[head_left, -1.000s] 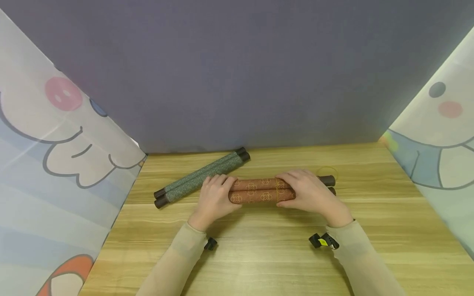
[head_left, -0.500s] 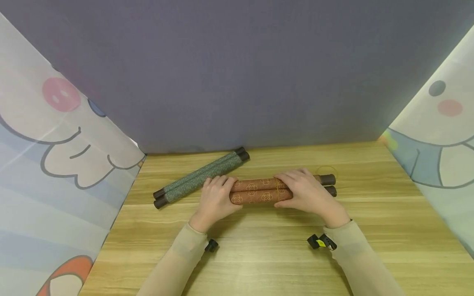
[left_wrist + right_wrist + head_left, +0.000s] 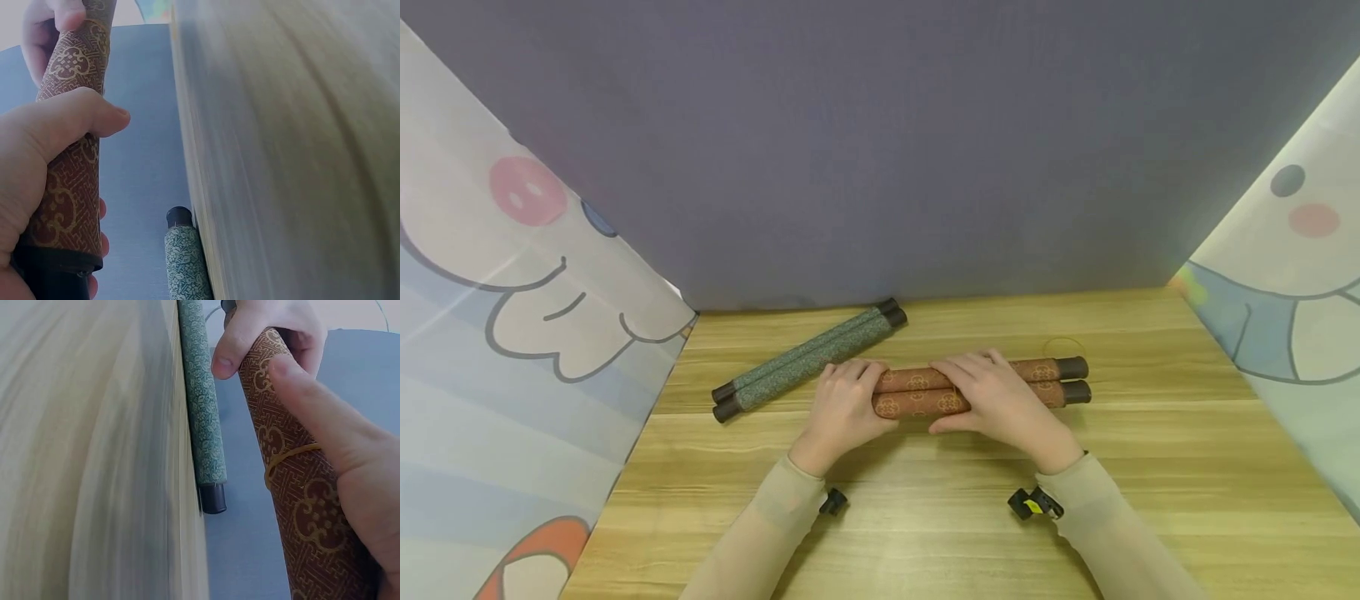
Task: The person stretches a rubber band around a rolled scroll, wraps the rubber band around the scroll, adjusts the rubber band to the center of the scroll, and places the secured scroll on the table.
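Brown scroll (image 3: 917,405), a double roll, held over the middle of the worktop (image 3: 925,533), toward its far edge. The left hand (image 3: 846,404) grasps its left end; the right hand (image 3: 1000,406), also gripping it, has moved inward, baring the patterned right end. The yellow band (image 3: 283,457) has shifted leftward too, suggesting it is being worked along. Beyond, the green scroll (image 3: 812,361) runs obliquely from near the left edge to the far edge.
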The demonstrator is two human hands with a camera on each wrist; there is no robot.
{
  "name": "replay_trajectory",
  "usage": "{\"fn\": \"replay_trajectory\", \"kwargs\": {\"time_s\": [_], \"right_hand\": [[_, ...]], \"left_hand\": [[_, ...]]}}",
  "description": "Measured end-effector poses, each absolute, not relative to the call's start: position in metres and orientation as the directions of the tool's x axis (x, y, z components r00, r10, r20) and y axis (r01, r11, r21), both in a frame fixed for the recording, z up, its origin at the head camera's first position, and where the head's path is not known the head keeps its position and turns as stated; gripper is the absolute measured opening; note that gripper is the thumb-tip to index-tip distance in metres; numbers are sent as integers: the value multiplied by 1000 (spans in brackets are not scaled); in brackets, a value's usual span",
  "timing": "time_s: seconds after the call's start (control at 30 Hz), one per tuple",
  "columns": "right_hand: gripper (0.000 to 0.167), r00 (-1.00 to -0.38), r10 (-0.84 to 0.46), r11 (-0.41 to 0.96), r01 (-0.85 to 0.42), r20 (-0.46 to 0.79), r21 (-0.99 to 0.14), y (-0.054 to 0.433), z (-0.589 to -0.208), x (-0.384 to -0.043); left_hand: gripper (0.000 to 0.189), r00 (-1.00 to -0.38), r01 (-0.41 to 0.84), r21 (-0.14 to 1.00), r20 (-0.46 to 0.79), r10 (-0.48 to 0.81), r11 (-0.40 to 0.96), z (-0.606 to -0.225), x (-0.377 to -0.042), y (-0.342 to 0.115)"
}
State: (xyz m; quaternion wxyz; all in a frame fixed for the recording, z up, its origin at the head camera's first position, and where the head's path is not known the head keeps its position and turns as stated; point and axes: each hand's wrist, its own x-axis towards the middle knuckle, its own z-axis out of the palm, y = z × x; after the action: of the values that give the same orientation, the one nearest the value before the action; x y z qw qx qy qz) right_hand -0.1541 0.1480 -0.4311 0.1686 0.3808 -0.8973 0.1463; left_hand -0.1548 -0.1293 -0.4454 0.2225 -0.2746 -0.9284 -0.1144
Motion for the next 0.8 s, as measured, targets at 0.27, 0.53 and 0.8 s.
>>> {"fn": "replay_trajectory", "kwargs": {"time_s": [0.27,0.53,0.8], "right_hand": [[94,-716,-615,692,-691,331,-209,151,-423,-154],[95,-757,-585,712,-651,291,-262,162,-422,-157],[90,-765,-579,704,-644,283,-301,172,-420,-158]], "left_hand": [[85,-749,558,81,477,460,826,-447,-157,-131],[84,-760,544,82,471,449,835,-446,-157,-132],[88,-753,548,73,476,454,833,-446,-158,-133]]}}
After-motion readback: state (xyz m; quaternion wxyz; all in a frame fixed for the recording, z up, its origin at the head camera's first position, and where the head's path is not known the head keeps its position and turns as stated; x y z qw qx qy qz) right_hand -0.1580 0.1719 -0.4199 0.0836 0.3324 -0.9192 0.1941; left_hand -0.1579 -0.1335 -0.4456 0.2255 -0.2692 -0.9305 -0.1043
